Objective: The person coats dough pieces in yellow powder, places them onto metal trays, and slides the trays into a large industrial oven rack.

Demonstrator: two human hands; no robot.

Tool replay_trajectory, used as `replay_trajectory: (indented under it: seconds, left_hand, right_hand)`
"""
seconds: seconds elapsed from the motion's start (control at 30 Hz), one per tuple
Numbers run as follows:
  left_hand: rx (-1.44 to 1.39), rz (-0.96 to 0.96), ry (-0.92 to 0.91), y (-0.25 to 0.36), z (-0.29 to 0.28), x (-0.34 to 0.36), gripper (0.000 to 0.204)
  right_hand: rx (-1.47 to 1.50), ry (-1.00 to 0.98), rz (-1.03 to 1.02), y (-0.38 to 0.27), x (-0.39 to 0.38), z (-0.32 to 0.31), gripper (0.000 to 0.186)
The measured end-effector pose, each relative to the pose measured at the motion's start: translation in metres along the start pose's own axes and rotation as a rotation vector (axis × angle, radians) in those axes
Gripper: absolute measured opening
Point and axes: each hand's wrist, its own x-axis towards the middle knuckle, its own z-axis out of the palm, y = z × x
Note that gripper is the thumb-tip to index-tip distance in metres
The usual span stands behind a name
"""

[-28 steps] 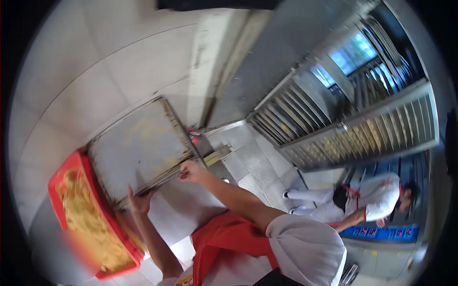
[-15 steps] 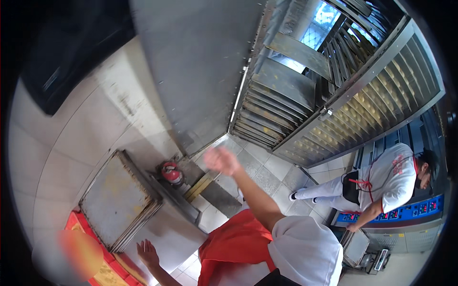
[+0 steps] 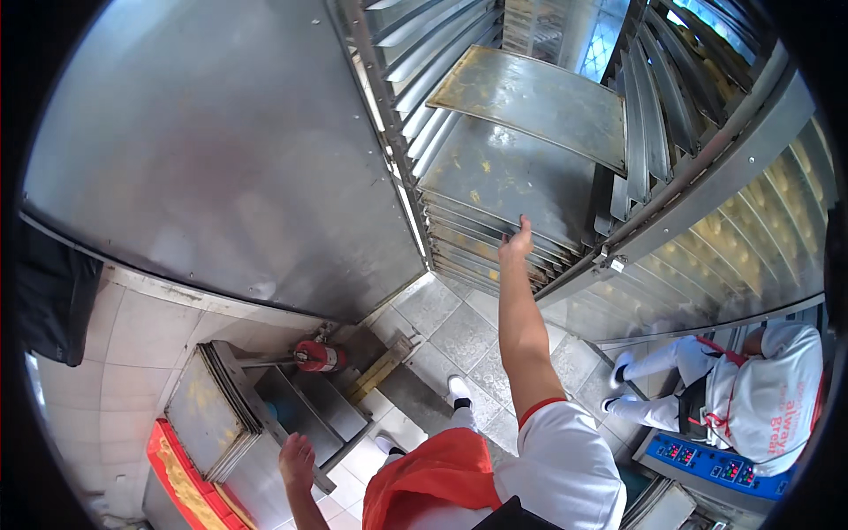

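Observation:
My right hand (image 3: 517,237) reaches into the tall steel rack (image 3: 397,106), its fingers closed at the front edge of a flat metal tray (image 3: 517,185) stained yellow in patches. Another tray (image 3: 526,102) lies above it, and several more are stacked in slots below. Low at the left, my left hand (image 3: 297,459) is open and empty, near a steel cart (image 3: 309,411) and a stack of worn trays (image 3: 201,402).
A co-worker (image 3: 742,397) stands at right by a blue control panel (image 3: 689,455). A large steel door (image 3: 212,150) fills the upper left; below it are a red extinguisher (image 3: 318,355) and a red tub of yellow food (image 3: 172,464). Another slatted panel (image 3: 707,256) stands right.
I have turned from the tray stack and red tub toward the rack, now nearer. My right hand has left the stack and reached up to a rack tray. The co-worker has bent further.

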Motion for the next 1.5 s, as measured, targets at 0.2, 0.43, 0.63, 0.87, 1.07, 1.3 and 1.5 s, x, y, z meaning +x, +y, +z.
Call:
replay_trajectory:
  seconds: [0.2,0.43,0.63,0.87,1.07,1.3,1.5]
  left_hand:
    - [0.045,-0.114,-0.548,-0.04,0.21,0.062,0.038]
    - [-0.337,-0.481,-0.794,-0.092,0.45,0.097,0.04]
    - [-0.493,-0.369,-0.895,-0.144,0.406,0.117,0.039]
    - [-0.566,-0.226,-0.771,-0.157,0.236,0.085,0.043]
    - [-0.819,-0.103,-0.669,-0.116,0.035,0.028,0.045]
    - [-1.06,0.245,-0.285,-0.086,-0.232,0.021,0.032]
    - [-1.293,0.395,-0.136,-0.022,-0.369,0.099,0.02]
  right_hand:
    - [-0.078,0.022,-0.046,0.012,-0.057,-0.044,0.041]
    - [-0.017,-0.06,0.138,0.015,-0.146,-0.135,0.015]
    - [-0.116,-0.171,0.179,0.026,-0.228,-0.215,0.017]
    - [-0.295,-0.353,0.283,0.041,-0.359,-0.266,0.016]
    - [-0.543,-0.557,0.434,0.104,-0.486,-0.32,0.024]
    - [-0.878,-1.254,1.275,0.188,-0.655,-0.311,0.039]
    - [-0.768,-1.795,2.218,0.214,-0.742,-0.293,0.064]
